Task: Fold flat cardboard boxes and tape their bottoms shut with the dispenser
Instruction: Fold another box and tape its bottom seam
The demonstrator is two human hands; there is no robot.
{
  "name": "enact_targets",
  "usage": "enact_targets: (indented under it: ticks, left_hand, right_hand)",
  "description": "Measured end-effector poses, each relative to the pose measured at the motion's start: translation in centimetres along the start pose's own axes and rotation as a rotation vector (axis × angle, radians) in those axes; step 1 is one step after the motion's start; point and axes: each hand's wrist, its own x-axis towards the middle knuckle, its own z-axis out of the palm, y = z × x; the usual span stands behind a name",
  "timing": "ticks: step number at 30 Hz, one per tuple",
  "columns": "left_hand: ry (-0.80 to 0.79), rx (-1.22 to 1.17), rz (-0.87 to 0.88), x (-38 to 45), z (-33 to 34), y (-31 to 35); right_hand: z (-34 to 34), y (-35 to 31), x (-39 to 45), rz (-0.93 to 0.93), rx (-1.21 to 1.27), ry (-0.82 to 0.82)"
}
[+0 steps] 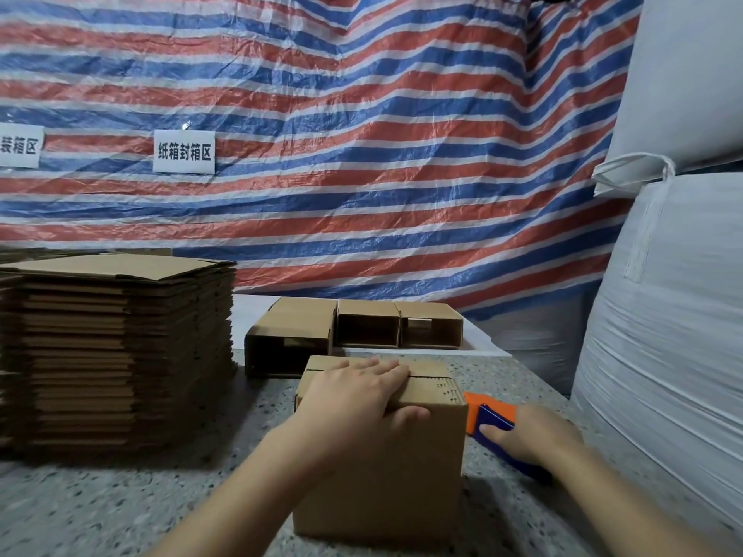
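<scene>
Pressing box (386, 456), gripping dispenser (488, 416)

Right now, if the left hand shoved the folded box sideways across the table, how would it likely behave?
The folded box is probably light: it looks like thin corrugated cardboard. It would likely slide rather than tip, sitting on a broad flat base on the speckled table. Its top flaps show an untaped seam under the left hand, so they may spring up once released.

You face a tarp (321, 114) striped red, blue and white. Brown cardboard box (386, 456) sits on the grey speckled table (120, 512); at 3 o'clock, an orange-and-blue dispenser (488, 416); white sacks (663, 315) beyond.
</scene>
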Motion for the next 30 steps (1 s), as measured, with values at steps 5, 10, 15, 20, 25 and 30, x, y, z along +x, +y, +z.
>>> enact_targets:
  ticks: [5,10,15,20,25,30]
  left_hand:
    - [-0.029,-0.002,-0.005,0.2,-0.2,0.0]
    - [-0.029,-0.020,0.002,0.1,-0.4,0.2]
    - [-0.017,-0.020,0.017,0.0,-0.6,0.1]
    - [-0.025,-0.010,0.018,0.0,-0.6,0.2]
    - [0.037,-0.029,0.024,-0.2,-0.6,0.2]
    - [0.062,-0.152,-0.010,-0.3,-1.1,0.2]
  right_hand:
    - [0.9,0.6,0.3,-0.066,-0.033,0.039]
    - [-2.6,0.2,0.0,-0.040,0.244,0.151]
    - [-12.5,-2.0,-1.6,-0.088,0.852,0.141]
    - [-20.6,-4.5,-4.9,-0.343,1.175,-0.191]
    - [-22.4,-7.1,-6.6,-0.477,1.156,-0.465]
    - [-22.1,-8.1,-6.5,-0.407,1.051,-0.552]
